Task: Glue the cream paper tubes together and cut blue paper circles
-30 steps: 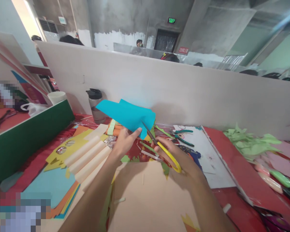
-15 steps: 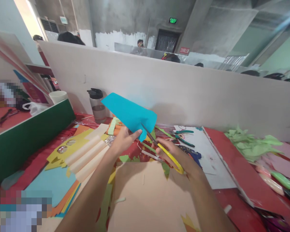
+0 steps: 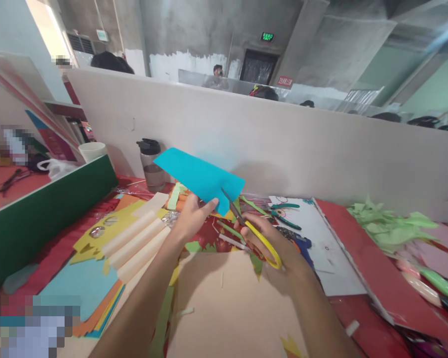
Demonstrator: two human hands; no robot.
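Note:
My left hand [image 3: 195,214] grips a sheet of bright blue paper [image 3: 194,171] by its lower edge, thumb on top, and the sheet is held up above the table. My right hand [image 3: 263,233] is closed round the yellow handles of a pair of scissors [image 3: 259,238]. Their dark blades reach up and left into the lower right part of the blue paper, where a cut runs beside a narrow flap. Under both hands lies a large peach-coloured sheet [image 3: 235,308] with a few paper scraps on it.
A water bottle [image 3: 152,164] stands at the back left by the white partition [image 3: 302,144]. Folded peach paper [image 3: 134,243] and coloured sheets [image 3: 84,283] lie left. Pliers [image 3: 287,219] rest on a white board to the right, with green crumpled paper [image 3: 392,221] beyond. A green divider [image 3: 52,204] edges the left side.
The right corner of the blue paper has flattened out and the sheet sits slightly more level. Both hands remain almost in place, the scissors still in the paper.

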